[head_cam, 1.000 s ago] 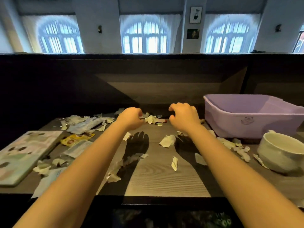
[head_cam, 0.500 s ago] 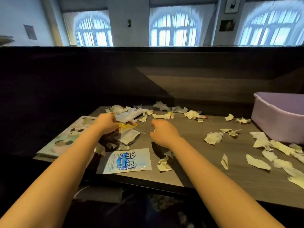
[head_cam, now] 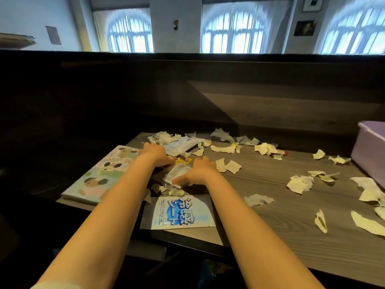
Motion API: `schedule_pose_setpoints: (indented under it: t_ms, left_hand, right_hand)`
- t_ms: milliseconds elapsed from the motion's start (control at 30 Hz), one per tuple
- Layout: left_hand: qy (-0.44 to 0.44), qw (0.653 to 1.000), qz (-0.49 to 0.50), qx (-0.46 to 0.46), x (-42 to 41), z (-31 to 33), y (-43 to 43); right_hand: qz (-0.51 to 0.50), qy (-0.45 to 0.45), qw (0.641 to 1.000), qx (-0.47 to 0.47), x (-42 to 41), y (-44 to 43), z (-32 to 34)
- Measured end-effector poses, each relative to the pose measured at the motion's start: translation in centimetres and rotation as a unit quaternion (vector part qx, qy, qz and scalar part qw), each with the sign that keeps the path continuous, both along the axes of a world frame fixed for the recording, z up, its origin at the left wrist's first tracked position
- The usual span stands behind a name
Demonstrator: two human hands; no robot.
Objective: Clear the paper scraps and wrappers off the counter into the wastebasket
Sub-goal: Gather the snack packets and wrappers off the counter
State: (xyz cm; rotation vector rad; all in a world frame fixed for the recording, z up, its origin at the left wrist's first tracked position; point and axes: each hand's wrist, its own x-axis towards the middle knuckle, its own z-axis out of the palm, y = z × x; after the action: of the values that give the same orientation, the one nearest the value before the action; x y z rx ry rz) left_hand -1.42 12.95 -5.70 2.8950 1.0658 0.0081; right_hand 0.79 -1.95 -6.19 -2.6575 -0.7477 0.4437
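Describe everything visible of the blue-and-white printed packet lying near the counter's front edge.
The packet is a flat, glossy-looking white rectangle with a blue panel of large white characters and a block of small print at its left. It lies face up on the grey wood-grain counter, close to the front edge, between the left forearm and right forearm. Small scraps lie just beyond its far edge. Neither the left hand nor the right hand touches it.

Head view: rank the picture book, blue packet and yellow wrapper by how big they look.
1. Picture book, partly behind an arm.
2. Blue packet; nearer the camera, so its true order with the book is unsure.
3. Yellow wrapper, only a corner showing.
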Motion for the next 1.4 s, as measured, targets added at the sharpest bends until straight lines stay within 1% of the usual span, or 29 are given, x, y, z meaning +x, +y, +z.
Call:
schedule_pose_setpoints:
  t_ms: [100, 200, 267, 333, 467, 567, 633, 733, 900, 1000, 1100, 1233, 1400]
  left_hand:
    - [-0.002, 0.999, 0.001, -0.033, 0.3, -0.3, 0.2]
    - [-0.023, 0.997, -0.001, -0.075, 0.1, -0.5, 0.1]
    - [-0.039, 0.994, -0.006, -0.104, -0.1, -0.5, -0.2]
    - [-0.065, 0.991, -0.01, -0.113, -0.4, -0.3, -0.7]
    - [-0.1, 0.984, -0.004, -0.146, -0.8, -0.2, -1.7]
    - [-0.105, 0.981, -0.001, -0.164, -1.2, -0.1, -2.2]
    - [-0.124, 0.975, -0.006, -0.186, -1.4, 0.0, -2.6]
    - [-0.182, 0.958, -0.004, -0.22, -1.7, 0.2, -3.2]
    - [-0.27, 0.927, -0.021, -0.258, -2.1, 1.2, -4.6]
    - [-0.314, 0.91, -0.057, -0.264, -2.5, 2.4, -6.0]
    - [-0.352, 0.894, -0.094, -0.261, -2.4, 4.1, -7.7]
    - [-0.406, 0.861, -0.116, -0.284, -1.5, 6.3, -11.5]
    - [-0.438, 0.826, -0.165, -0.315, 1.2, 7.9, -17.2]
  right_hand:
    - [-0.027, 0.03, 0.999, 0.015, 0.6, -0.4, 0.3]
    - [-0.036, 0.079, 0.995, 0.04, 1.2, -1.4, 0.7]
    - [-0.038, 0.092, 0.993, 0.057, 1.3, -2.0, 0.7]
    - [-0.037, 0.093, 0.991, 0.086, 1.3, -2.2, 0.5]
    - [-0.062, 0.116, 0.973, 0.191, 1.1, -3.0, 0.2]
    - [-0.089, 0.124, 0.943, 0.294, 1.1, -4.0, 0.2]
    - [-0.097, 0.126, 0.924, 0.347, 1.2, -4.7, 0.1]
    - [-0.117, 0.11, 0.901, 0.403, 1.4, -5.9, 0.0]
    - [-0.154, 0.067, 0.887, 0.43, 1.8, -7.9, 0.6]
    - [-0.168, 0.047, 0.871, 0.46, 1.8, -9.6, 1.5]
    - [-0.177, 0.04, 0.849, 0.497, 1.7, -11.7, 2.7]
    - [-0.167, 0.011, 0.832, 0.529, 1.6, -15.8, 4.7]
    - [-0.186, -0.008, 0.793, 0.581, 1.7, -22.1, 6.9]
